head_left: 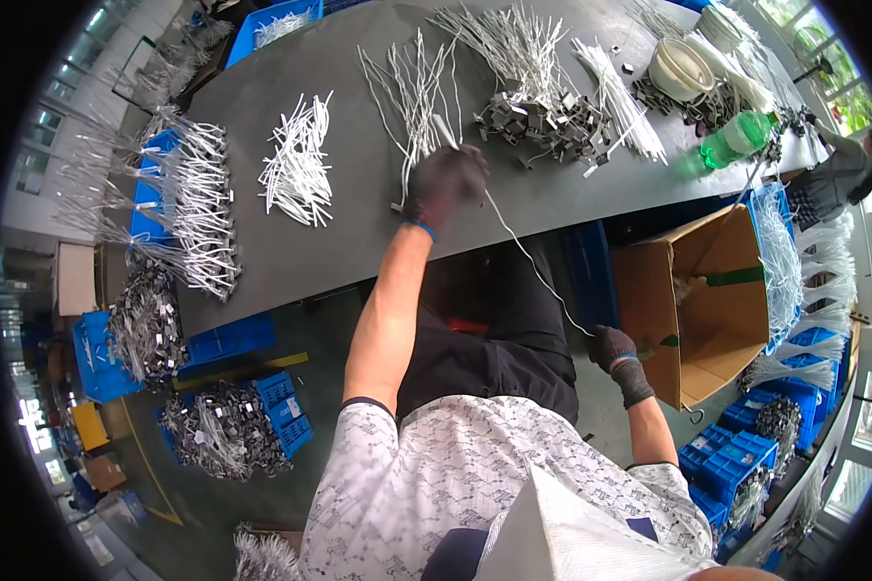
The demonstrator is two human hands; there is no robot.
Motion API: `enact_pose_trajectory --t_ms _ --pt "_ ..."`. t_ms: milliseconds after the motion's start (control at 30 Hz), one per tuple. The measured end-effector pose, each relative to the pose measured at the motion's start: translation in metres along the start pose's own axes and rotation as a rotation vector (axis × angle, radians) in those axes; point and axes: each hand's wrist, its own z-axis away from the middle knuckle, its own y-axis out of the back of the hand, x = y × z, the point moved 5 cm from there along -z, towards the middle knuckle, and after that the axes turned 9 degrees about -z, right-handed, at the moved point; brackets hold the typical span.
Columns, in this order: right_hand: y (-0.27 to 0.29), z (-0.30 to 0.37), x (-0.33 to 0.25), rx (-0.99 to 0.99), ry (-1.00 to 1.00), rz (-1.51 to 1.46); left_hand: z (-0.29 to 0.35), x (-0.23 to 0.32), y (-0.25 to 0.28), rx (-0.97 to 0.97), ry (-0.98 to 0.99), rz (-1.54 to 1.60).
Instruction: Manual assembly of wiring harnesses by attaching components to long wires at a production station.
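A thin white wire (531,259) runs in a loose curve between my two dark-gloved hands. My left hand (446,184), smeared by motion, closes around its upper end over the table's near edge. A short white piece sticks out by its fingers. Just beyond that hand lies a loose bunch of white wires (419,97). My right hand (612,349) pinches the wire's other end, low beside the cardboard box (646,310). To the left on the table lies a pile of short white tubes (297,165).
Metal clips (543,126) with wires are heaped on the grey table (358,232). A green bottle (736,140) and a white bowl (680,70) stand right. Wire bundles (203,208) line its left end. Blue crates (283,412) sit on the floor. Another person (833,174) is far right.
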Motion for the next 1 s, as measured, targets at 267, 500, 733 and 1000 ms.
enact_pose_trajectory --t_ms 267,500,733,1000 --pt "0.075 -0.032 -0.149 -0.051 0.347 -0.679 0.041 -0.042 -0.029 -0.108 0.166 0.1" --pt "0.095 0.02 -0.146 -0.095 0.196 -1.158 0.032 -0.012 0.018 0.14 0.146 0.232" --pt "0.068 0.032 -0.127 -0.129 0.148 -1.142 0.029 0.01 0.043 0.153 -0.079 0.349" --pt "0.099 0.012 -0.185 0.01 0.294 -1.187 0.059 -0.032 0.005 -0.008 0.068 0.246"
